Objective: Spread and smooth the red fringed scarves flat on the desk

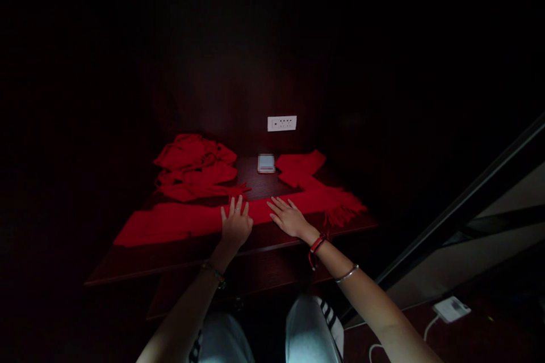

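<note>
A long red scarf (170, 222) lies stretched from left to right along the front of a dark wooden desk (268, 240), its fringe spread at the right end. On its middle rests my left hand (237, 223), palm down with fingers spread. My right hand (288, 216) lies flat on the same scarf a little to the right, fingers apart. Behind the left part sits a crumpled heap of red cloth (196, 159) with some fringe showing. Another folded stretch of red cloth (300, 164) lies behind on the right; whether it joins the scarf, I cannot tell.
A small pale square object (266, 163) lies at the back of the desk, below a white wall socket (281, 123). Down on the floor at right is a white device (451, 309) with a cable. A dark slanted frame (460, 204) stands on the right.
</note>
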The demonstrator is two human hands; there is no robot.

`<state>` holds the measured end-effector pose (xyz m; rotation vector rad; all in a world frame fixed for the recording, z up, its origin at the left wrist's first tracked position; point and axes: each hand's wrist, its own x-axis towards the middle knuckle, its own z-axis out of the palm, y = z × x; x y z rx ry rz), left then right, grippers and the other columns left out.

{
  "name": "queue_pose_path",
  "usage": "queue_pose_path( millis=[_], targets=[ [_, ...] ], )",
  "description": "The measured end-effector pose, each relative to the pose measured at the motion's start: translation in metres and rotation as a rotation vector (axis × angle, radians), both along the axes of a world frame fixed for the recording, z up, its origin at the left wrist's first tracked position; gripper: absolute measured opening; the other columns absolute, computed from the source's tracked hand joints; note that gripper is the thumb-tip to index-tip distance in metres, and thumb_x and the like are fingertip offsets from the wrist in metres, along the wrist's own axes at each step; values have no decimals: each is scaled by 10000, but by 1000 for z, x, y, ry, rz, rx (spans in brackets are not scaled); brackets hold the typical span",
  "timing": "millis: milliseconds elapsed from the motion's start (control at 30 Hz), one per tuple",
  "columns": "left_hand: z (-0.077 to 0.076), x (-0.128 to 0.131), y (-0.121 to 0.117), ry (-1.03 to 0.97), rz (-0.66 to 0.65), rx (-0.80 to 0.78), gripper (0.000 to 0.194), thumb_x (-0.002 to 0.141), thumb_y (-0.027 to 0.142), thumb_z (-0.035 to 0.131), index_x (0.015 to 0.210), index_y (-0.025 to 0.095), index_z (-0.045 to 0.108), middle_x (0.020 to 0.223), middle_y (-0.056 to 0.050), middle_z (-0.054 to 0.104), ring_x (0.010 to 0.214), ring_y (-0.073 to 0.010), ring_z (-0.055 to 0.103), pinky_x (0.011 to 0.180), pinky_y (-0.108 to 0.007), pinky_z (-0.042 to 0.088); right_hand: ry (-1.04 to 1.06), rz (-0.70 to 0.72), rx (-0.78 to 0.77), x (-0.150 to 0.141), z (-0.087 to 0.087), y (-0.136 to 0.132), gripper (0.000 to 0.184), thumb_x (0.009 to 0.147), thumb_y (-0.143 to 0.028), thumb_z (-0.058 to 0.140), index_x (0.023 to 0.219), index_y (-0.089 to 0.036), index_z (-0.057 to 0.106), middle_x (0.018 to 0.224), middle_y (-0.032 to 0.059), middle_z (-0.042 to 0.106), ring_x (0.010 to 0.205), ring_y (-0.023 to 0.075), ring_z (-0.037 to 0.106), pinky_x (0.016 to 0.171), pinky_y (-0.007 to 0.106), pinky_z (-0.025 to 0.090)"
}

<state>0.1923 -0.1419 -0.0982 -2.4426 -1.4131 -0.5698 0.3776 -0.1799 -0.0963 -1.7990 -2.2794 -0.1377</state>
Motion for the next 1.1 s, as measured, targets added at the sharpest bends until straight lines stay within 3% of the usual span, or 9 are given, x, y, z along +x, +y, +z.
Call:
queue_pose_path(
  millis=[100,167,367,467,533,667,733,967,1100],
  targets=[
    [4,7,-4,63,-178,-85,465,771,201,358,1232,213,419,1333,-51,338,1221,-225,289,960,-458,257,22,-30,20,-3,-1,-1,464,881,-379,204,1298,-206,312,1355,61,294,1245,183,234,997,410,189],
    [3,6,-7,64,-195,-118,447,796,214,338,1238,230,407,1309,-40,380,1199,-207,330,952,-441,278,36,-56,36,-3,-2,-1,456,883,-353,198,1290,-192,329,1348,63,308,1244,183,236,996,408,191],
    [-5,-24,-16,2,75,-77,420,816,286,339,1213,197,442,1291,-79,400,1176,-270,348,927,-521,256,38,-79,30,-1,-5,0,454,881,-342,203,1290,-192,331,1348,55,307,1242,189,239,995,412,191],
    [-1,-21,-23,-23,225,-68,436,814,330,359,1181,130,481,1284,-143,393,1171,-332,334,911,-547,249,43,-80,27,-1,-6,0,456,884,-351,193,1290,-198,331,1349,54,304,1241,189,242,994,412,193],
    [3,-7,-28,-24,160,-53,448,821,359,356,1189,133,473,1303,-145,365,1192,-333,300,924,-538,239,47,-85,31,-1,-7,0,456,886,-355,186,1288,-200,335,1347,55,310,1241,188,241,994,415,190],
    [3,21,-34,-5,-118,-70,454,827,419,345,1229,221,420,1318,-64,364,1211,-276,292,943,-487,269,40,-87,24,-1,-7,0,454,886,-348,187,1287,-199,336,1347,56,310,1241,190,242,993,414,190],
    [-1,21,-35,-7,-130,-69,468,822,447,342,1228,227,418,1296,-49,400,1197,-262,321,945,-469,280,32,-91,19,-1,-6,0,451,884,-342,194,1290,-202,331,1351,54,303,1239,188,246,993,409,192],
    [-10,-36,-27,-8,257,-27,502,809,427,378,1191,117,478,1270,-126,417,1166,-345,339,929,-473,287,23,-91,8,-2,-6,0,453,879,-345,204,1294,-207,324,1352,43,300,1238,184,251,998,399,187],
    [-4,-37,-25,26,306,-39,619,769,533,392,1176,77,491,1251,-177,424,1155,-393,329,918,-510,275,28,-95,19,-2,-9,0,448,877,-337,215,1286,-204,338,1348,49,311,1236,184,254,997,400,183]
  ],
)
